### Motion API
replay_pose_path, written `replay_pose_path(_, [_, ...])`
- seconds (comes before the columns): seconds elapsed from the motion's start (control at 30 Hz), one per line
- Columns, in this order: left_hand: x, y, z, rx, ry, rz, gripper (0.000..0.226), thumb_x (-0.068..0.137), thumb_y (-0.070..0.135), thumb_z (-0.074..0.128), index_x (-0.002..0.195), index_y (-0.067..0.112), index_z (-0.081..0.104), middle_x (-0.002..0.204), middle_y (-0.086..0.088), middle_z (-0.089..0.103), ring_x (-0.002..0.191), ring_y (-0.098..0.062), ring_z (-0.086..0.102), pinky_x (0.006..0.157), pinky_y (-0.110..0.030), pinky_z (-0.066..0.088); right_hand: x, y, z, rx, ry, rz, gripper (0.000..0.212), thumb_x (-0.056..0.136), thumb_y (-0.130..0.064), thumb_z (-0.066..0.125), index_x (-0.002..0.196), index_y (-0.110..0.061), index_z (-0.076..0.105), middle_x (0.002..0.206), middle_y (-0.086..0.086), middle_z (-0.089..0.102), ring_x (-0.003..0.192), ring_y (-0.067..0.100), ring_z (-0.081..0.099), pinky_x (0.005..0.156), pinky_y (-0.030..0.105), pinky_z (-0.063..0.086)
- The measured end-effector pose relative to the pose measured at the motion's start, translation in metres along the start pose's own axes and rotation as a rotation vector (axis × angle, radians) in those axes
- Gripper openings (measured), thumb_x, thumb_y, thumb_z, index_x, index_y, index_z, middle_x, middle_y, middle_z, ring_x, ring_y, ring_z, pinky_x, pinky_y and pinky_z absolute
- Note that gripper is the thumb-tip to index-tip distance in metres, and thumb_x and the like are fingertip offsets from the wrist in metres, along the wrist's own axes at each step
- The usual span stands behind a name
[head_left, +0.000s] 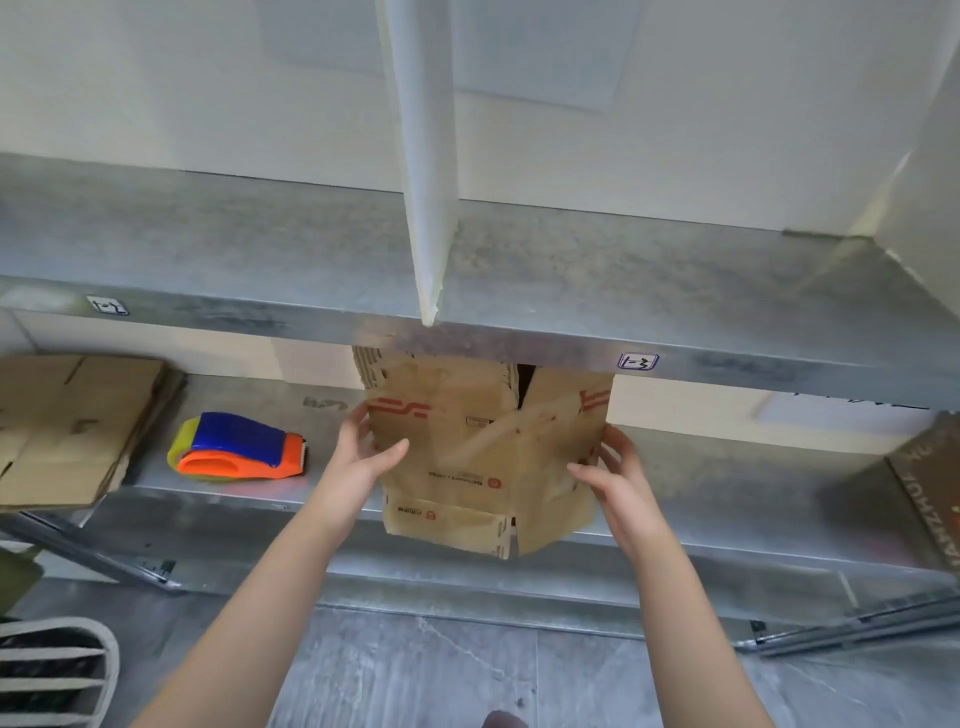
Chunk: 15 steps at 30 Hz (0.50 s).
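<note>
On the lower shelf (218, 493), the cardboard box (478, 441) was pinched at both sides by the left grip (363, 447) and right grip (613, 467). Its 12 o'clock edge could be snagged under the upper shelf (519, 338) if raised

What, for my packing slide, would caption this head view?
Left hand and right hand grip a cardboard box on a metal shelf, tape dispenser nearby.

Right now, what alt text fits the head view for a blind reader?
The left hand and right hand hold a worn cardboard box by its sides at a metal shelf. A tape dispenser lies to its left.
</note>
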<state>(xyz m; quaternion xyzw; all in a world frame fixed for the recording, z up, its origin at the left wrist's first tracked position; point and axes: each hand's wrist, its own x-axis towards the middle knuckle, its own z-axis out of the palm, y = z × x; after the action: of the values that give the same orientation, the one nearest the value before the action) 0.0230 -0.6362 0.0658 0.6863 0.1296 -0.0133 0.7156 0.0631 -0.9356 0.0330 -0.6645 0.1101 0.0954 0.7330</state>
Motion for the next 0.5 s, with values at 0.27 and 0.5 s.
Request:
replay_pose_path(0.27, [-0.017, -0.004, 0.005, -0.041, -0.009, 0.06, 0.054, 0.087, 0.013, 0.067, 0.13, 0.027, 0.037, 0.127, 0.018, 0.047, 0.118, 0.001, 0.046, 0.103, -0.026, 0.037, -0.021, -0.005, 0.019, -0.204, -0.19, -0.089, 0.119, 0.053, -0.037, 0.092, 0.149, -0.037, 0.024, 0.15, -0.019, 0.033, 0.138, 0.003, 0.029, 0.109, 0.031, 0.031])
replay_pose_path(0.5, [-0.008, 0.001, -0.006, 0.252, -0.07, 0.119, 0.065, 0.085, 0.026, 0.073, 0.136, 0.039, 0.036, 0.137, 0.017, 0.045, 0.129, -0.003, 0.041, 0.11, -0.033, 0.034, -0.022, -0.004, 0.035, -0.351, -0.093, -0.158, 0.108, 0.062, -0.032, 0.09, 0.147, -0.034, 0.024, 0.15, -0.01, 0.037, 0.137, 0.007, 0.035, 0.111, 0.038, 0.036])
